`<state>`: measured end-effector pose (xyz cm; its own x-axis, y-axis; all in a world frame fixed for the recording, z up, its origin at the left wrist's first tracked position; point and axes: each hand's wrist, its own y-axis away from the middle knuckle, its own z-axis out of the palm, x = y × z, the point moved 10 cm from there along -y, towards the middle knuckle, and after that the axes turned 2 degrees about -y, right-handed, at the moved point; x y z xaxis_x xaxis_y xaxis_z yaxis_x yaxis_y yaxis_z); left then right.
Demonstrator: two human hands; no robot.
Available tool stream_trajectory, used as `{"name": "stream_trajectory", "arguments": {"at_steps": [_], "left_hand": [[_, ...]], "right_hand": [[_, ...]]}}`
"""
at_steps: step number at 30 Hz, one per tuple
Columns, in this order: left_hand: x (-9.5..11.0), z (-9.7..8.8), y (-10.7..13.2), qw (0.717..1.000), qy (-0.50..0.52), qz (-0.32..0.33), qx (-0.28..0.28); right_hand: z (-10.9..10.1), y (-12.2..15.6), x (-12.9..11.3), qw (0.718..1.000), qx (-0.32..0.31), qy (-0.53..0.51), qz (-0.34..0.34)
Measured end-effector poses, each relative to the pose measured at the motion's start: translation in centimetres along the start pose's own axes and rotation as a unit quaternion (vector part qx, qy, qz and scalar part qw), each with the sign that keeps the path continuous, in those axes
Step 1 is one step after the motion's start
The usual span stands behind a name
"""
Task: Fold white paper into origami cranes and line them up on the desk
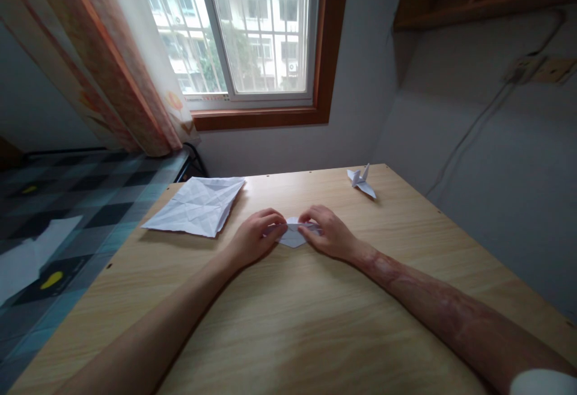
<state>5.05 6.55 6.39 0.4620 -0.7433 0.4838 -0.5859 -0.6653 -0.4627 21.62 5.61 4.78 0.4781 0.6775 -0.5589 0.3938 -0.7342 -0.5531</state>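
Note:
A small piece of folded white paper [293, 238] lies on the wooden table, its lower edge coming to a blunt point toward me. My left hand [259, 232] pinches its left side between thumb and fingers. On the right side, my right hand [328, 231] grips it the same way, fingertips curled over the upper edge. The two hands cover both ends of the paper, so only its middle shows well. Beyond my right hand stands a white origami crane [360, 182]. Left of my left hand rests a stack of creased white paper sheets [196, 205].
The pale wooden table [279, 335] reaches to the wall under a barred window [265, 34]. At the left is a checked bed cover [112, 196] with white paper [40, 254] on it. A curtain [99, 52] hangs above. A cable [469, 133] runs down the right wall.

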Motion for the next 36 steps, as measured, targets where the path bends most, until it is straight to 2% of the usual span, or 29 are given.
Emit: {"name": "stream_trajectory", "arguments": {"at_steps": [3,6,8,11,17,20,24,26,30,36], "left_hand": [[0.6,-0.5,0.1,1.000,-0.006,0.017,0.023],[1.5,-0.7,0.3,0.997,-0.044,0.054,0.042],[1.8,-0.7,0.5,0.993,-0.079,0.073,0.052],[1.9,-0.7,0.8,0.988,-0.114,0.081,0.063],[1.8,-1.2,0.8,0.986,-0.125,0.071,0.085],[1.8,-1.4,0.9,0.990,-0.088,0.063,0.092],[1.7,-1.3,0.8,0.995,-0.019,0.049,0.082],[1.8,-1.5,0.8,0.995,-0.011,0.052,0.087],[2.3,-2.0,1.0,0.989,-0.038,0.085,0.114],[2.8,-2.1,1.3,0.980,-0.086,0.116,0.139]], "right_hand": [[-0.1,-0.2,0.3,0.999,0.007,-0.042,0.011],[0.0,-0.3,1.5,0.993,0.003,-0.103,0.064],[0.3,-0.2,2.3,0.988,-0.007,-0.119,0.099],[0.5,0.0,2.8,0.985,-0.012,-0.128,0.112],[0.7,0.3,2.3,0.976,-0.006,-0.196,0.093],[0.3,0.3,1.8,0.977,0.008,-0.198,0.076],[0.0,0.5,1.0,0.988,0.015,-0.148,0.044],[-0.5,0.6,0.4,0.994,0.037,-0.103,0.015],[-1.7,0.6,-1.0,0.994,0.085,-0.055,-0.033],[-1.7,0.1,-1.7,0.995,0.080,-0.007,-0.066]]}}
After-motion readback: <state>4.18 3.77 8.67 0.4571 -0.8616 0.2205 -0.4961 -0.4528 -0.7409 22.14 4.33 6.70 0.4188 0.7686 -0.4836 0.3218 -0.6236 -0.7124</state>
